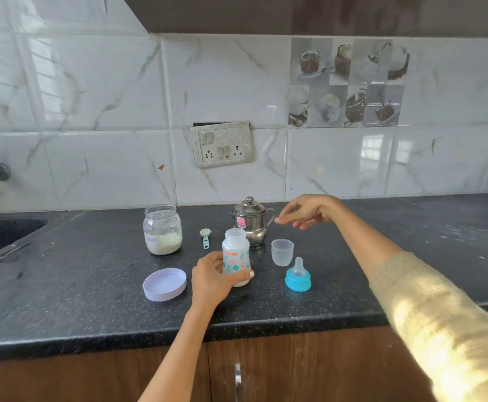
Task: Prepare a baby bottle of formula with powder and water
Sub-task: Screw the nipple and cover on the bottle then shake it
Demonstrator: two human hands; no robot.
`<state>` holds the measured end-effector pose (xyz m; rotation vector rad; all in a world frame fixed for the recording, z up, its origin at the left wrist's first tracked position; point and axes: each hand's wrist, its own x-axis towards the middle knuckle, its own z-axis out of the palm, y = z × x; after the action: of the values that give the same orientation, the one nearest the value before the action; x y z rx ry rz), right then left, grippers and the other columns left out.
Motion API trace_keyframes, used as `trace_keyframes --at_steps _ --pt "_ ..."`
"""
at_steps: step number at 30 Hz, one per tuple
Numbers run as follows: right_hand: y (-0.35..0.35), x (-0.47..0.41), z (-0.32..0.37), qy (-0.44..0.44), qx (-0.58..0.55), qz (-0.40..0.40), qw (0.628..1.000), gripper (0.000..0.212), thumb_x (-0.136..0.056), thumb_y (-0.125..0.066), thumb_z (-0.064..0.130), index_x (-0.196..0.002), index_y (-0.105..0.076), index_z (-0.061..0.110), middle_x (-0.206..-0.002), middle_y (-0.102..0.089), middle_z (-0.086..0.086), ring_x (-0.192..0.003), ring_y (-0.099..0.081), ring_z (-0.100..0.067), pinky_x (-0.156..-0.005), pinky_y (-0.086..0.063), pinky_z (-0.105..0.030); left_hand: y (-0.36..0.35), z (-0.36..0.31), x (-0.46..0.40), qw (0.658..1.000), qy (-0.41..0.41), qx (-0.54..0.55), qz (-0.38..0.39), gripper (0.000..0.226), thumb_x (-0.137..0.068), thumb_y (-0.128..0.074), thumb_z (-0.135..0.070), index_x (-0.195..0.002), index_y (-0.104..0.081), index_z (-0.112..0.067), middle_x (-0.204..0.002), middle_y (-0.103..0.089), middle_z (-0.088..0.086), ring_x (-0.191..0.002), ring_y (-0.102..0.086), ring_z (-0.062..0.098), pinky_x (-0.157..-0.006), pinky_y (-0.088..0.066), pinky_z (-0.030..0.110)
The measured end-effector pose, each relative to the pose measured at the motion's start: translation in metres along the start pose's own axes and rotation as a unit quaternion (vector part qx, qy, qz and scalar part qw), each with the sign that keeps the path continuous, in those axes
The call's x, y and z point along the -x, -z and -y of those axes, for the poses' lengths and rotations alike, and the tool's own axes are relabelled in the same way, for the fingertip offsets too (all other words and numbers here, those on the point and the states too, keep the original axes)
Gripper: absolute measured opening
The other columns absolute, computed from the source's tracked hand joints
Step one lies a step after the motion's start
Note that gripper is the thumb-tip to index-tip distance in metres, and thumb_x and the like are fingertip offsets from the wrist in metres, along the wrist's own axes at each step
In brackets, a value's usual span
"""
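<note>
Head view | our left hand (212, 281) grips the open baby bottle (236, 258) | our right hand (309, 211) hovers loosely open, holding nothing, beside the steel pot (250, 223) | powder jar (163, 229), scoop (206, 237), teat ring (298, 277) stand near.

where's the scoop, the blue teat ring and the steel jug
scoop (205, 238), head view, on the middle of its handle
blue teat ring (297, 281), head view, on the front of the blue collar
steel jug (250, 220), head view, on its body below the lid

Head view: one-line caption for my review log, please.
Left hand grips the open baby bottle on the counter; right hand hovers open by the steel jug.
</note>
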<state>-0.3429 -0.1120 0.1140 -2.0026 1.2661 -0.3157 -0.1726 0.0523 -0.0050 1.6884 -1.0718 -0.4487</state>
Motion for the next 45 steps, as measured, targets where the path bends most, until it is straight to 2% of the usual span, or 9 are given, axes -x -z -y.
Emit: trace_keyframes --at_steps 5,10,16,19,23,25,30,40,45 --pt "-0.017 0.045 0.008 -0.012 0.196 0.144 0.970 0.036 -0.079 -0.076 0.020 -0.113 -0.064 0.020 -0.131 -0.056 -0.005 -0.118 -0.056 -0.022 -0.091 -0.051 -0.030 0.000 -0.002 0.006 1.000 -0.004 -0.029 -0.011 0.074 -0.062 -0.085 -0.033 -0.125 -0.054 -0.010 -0.128 -0.059 0.007 -0.115 -0.058 0.021 -0.092 -0.048 0.033" --pt "-0.049 0.051 -0.003 -0.025 0.314 0.146 0.938 0.048 -0.078 -0.077 0.015 -0.123 -0.061 0.019 -0.139 -0.049 -0.002 -0.122 -0.054 -0.027 -0.089 -0.054 -0.031 0.001 -0.001 0.009 0.999 -0.010 -0.049 -0.014 0.074 -0.065 -0.083 -0.034 -0.128 -0.052 -0.011 -0.130 -0.058 0.008 -0.118 -0.057 0.022 -0.094 -0.047 0.035" --pt "-0.061 0.046 -0.011 -0.025 0.303 0.101 0.947 0.041 -0.073 -0.079 0.008 -0.112 -0.067 0.015 -0.133 -0.056 -0.006 -0.114 -0.059 -0.028 -0.076 -0.056 -0.028 0.000 0.001 0.008 0.999 -0.017 -0.039 -0.015 0.073 -0.064 -0.084 -0.034 -0.126 -0.054 -0.012 -0.128 -0.059 0.007 -0.115 -0.058 0.021 -0.093 -0.048 0.035" --pt "-0.052 0.053 0.003 0.031 0.293 0.093 0.951 0.046 -0.071 -0.079 0.002 -0.113 -0.067 0.014 -0.130 -0.058 -0.006 -0.110 -0.062 -0.028 -0.070 -0.057 -0.025 0.000 0.002 0.006 0.999 -0.015 -0.040 -0.013 0.073 -0.063 -0.084 -0.035 -0.126 -0.054 -0.013 -0.128 -0.060 0.006 -0.115 -0.058 0.020 -0.094 -0.048 0.035" --pt "-0.036 0.057 0.046 0.169 0.213 0.003 0.962 0.049 -0.064 -0.082 0.002 -0.104 -0.068 0.027 -0.120 -0.061 0.004 -0.111 -0.057 -0.018 -0.088 -0.048 -0.031 0.001 0.004 0.004 0.999 -0.009 -0.040 -0.014 0.074 -0.061 -0.085 -0.036 -0.125 -0.054 -0.013 -0.127 -0.060 0.005 -0.114 -0.059 0.019 -0.094 -0.049 0.035" --pt "-0.035 0.056 0.069 0.208 0.197 -0.017 0.958 0.050 -0.061 -0.083 0.002 -0.094 -0.069 0.036 -0.117 -0.060 0.008 -0.106 -0.057 -0.017 -0.089 -0.049 -0.033 0.001 0.004 0.003 0.999 -0.008 -0.045 -0.013 0.074 -0.062 -0.084 -0.037 -0.125 -0.054 -0.013 -0.128 -0.060 0.005 -0.115 -0.058 0.019 -0.094 -0.049 0.035" --pt "-0.047 0.058 0.102 0.223 0.273 0.023 0.936 0.052 -0.064 -0.080 -0.002 -0.103 -0.072 0.031 -0.111 -0.056 0.011 -0.081 -0.050 -0.009 -0.078 -0.048 -0.031 0.001 0.003 0.003 0.999 -0.007 -0.047 -0.004 0.074 -0.065 -0.082 -0.037 -0.128 -0.052 -0.014 -0.131 -0.058 0.004 -0.117 -0.057 0.019 -0.096 -0.048 0.036" --pt "-0.060 0.046 0.110 0.205 0.344 0.069 0.914 0.053 -0.070 -0.074 -0.008 -0.113 -0.070 0.023 -0.128 -0.054 0.006 -0.108 -0.046 -0.014 -0.082 -0.040 -0.027 -0.002 0.005 0.000 0.999 0.001 -0.049 -0.008 0.073 -0.067 -0.081 -0.037 -0.130 -0.049 -0.016 -0.133 -0.056 0.003 -0.120 -0.055 0.018 -0.098 -0.046 0.035" --pt "-0.066 0.040 0.109 0.201 0.355 0.077 0.910 0.052 -0.071 -0.073 -0.007 -0.113 -0.070 0.025 -0.131 -0.054 0.004 -0.105 -0.049 -0.017 -0.078 -0.044 -0.026 -0.003 0.005 -0.001 0.999 0.003 -0.040 -0.011 0.072 -0.069 -0.080 -0.033 -0.131 -0.048 -0.015 -0.134 -0.054 0.004 -0.122 -0.053 0.019 -0.099 -0.044 0.035"
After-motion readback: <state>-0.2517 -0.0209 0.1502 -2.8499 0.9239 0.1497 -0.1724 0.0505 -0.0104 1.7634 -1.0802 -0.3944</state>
